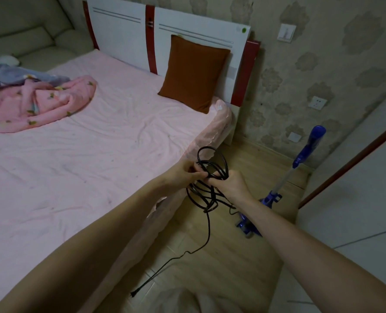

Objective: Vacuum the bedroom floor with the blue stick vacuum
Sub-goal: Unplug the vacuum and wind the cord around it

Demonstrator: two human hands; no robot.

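From the head view, your chief risk is the black cord (pixel 206 181): you hold it as a loose bundle of loops at the middle of the frame, and if you pull the free length out without finding the right strand, the loops may well cinch into a knot; the tail already runs down toward the lower centre, where the plug (pixel 133 294) lies on the wooden floor (pixel 221 256), so a step forward could catch it underfoot or drag it. Another strand seems to lead right toward the blue stick vacuum (pixel 300 177), which leans upright against the wall at the right of the frame; a sharp tug on the bundle could topple it. The wall socket (pixel 317 102) sits at the upper right, well apart from the plug, so you will need plenty of slack freed first.

Both your arms reach forward from the bottom corners and meet just beside the edge of the pink bed (pixel 97 154); your left hand (pixel 183 175) has its fingers curled, pinching the loops from the left; your right hand (pixel 230 186) is closed round the bundle from the right, knuckles up; the two hands nearly touch.
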